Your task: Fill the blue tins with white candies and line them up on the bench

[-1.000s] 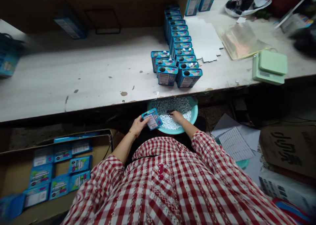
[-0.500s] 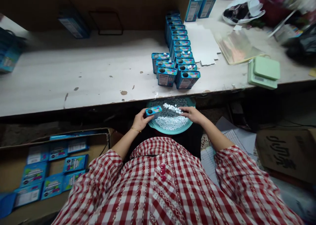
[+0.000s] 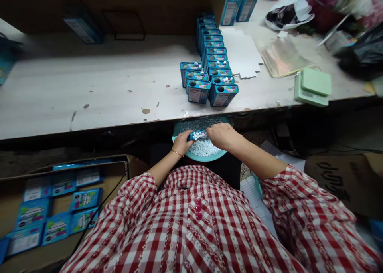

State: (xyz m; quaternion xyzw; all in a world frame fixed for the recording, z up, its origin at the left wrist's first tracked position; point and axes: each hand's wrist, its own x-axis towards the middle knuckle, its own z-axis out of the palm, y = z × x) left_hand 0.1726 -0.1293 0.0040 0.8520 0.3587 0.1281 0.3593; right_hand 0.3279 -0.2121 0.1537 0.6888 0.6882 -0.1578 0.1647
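Observation:
My left hand [image 3: 181,144] is closed around a small blue candy box [image 3: 190,135], tilted over a turquoise basin [image 3: 209,158] on my lap. White candies [image 3: 198,135] are heaped at the box's round opening and along what looks like a scoop. My right hand [image 3: 223,136] is closed on the scoop's other end, at the right of the box; the fingers hide most of the scoop. Many loose white candies [image 3: 205,148] fill the basin beneath both hands.
A double row of blue candy boxes [image 3: 224,95] stands on the white table [image 3: 119,97]. Farther right are a green scale [image 3: 314,85] and clear plastic bags [image 3: 283,55]. A cardboard carton [image 3: 115,181] with flat blue packs [image 3: 86,199] sits at lower left.
My right hand has moved left and turned over, bringing the candy-loaded scoop to the box. My left hand has shifted right with the box, which is now tilted and covered by candies.

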